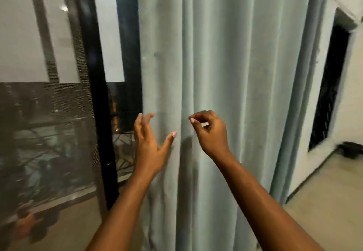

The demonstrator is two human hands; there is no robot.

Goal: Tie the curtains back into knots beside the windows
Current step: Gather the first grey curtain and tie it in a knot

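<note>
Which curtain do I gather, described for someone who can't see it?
Start at the dark window on the left. The curtain hangs directly right of its black frame, pale blue-green in long vertical folds. Both hands are raised before it; the white wall lies beyond.

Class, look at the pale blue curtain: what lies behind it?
Left of the curtain, a dark window frame and glass run up to its edge. Whatever is directly behind the cloth is hidden.

Head view faces forward, close to the curtain (225, 64); window (49, 73) at left.
</note>
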